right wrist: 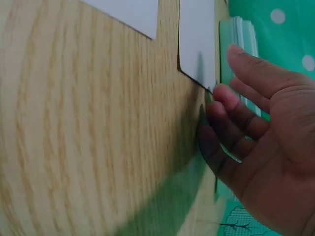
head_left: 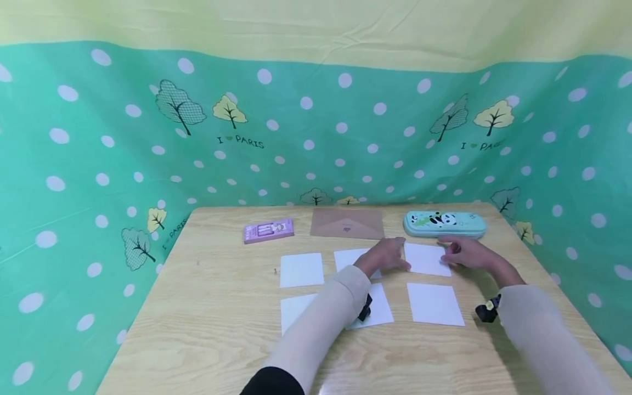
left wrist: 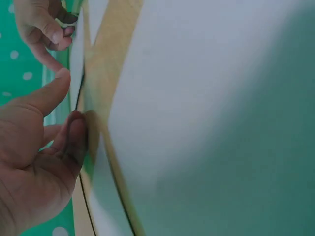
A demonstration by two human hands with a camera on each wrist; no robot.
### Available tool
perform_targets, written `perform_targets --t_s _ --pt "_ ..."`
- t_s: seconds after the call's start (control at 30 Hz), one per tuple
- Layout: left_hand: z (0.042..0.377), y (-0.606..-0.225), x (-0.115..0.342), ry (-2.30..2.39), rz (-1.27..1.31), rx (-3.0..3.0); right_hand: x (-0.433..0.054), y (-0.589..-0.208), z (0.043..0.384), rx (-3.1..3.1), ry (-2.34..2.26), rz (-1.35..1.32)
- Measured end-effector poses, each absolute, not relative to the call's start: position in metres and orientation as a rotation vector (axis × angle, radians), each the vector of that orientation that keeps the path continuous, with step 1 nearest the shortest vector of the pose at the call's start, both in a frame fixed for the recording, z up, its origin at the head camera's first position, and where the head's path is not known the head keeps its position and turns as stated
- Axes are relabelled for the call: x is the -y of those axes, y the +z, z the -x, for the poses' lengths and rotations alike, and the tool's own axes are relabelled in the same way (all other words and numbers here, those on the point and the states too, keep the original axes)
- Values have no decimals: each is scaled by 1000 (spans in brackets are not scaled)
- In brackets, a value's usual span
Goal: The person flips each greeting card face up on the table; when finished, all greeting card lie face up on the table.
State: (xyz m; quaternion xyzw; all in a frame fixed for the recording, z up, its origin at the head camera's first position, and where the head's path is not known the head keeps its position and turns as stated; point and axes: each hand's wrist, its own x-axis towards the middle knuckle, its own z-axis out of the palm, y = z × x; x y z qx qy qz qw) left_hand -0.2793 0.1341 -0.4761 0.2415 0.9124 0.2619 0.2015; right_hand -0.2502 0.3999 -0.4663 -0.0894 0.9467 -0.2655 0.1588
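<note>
The fingers of the left hand (head_left: 387,255) are loosely bent at the left edge of the far-right white card (head_left: 427,259), its thumb held apart; the fingers of the right hand (head_left: 471,253) are likewise relaxed at the card's right edge, clasping nothing; the card lies on the wooden table (head_left: 197,329); the near-right card (head_left: 434,304) lies nearer, with four more white cards (head_left: 301,270) to the left; beyond them, left to right, lie a purple box (head_left: 268,231), a brown envelope (head_left: 345,224) and a panda pencil case (head_left: 444,224).
</note>
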Motion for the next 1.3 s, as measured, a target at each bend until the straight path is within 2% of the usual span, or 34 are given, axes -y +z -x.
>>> perform_targets --t_s 0.17,0.5,0.77,1.3 --pt "275 -482 -143 666 -643 -2591 -403 -474 249 -2667 -772 162" --pt "274 -480 -144 658 -513 -2559 -407 -484 247 -2713 -819 157" --pt "272 -479 -143 637 -526 -2557 -406 -484 245 -2703 -857 86" --pt "272 -480 -145 687 -470 -2568 -397 -480 247 -2775 -858 115"
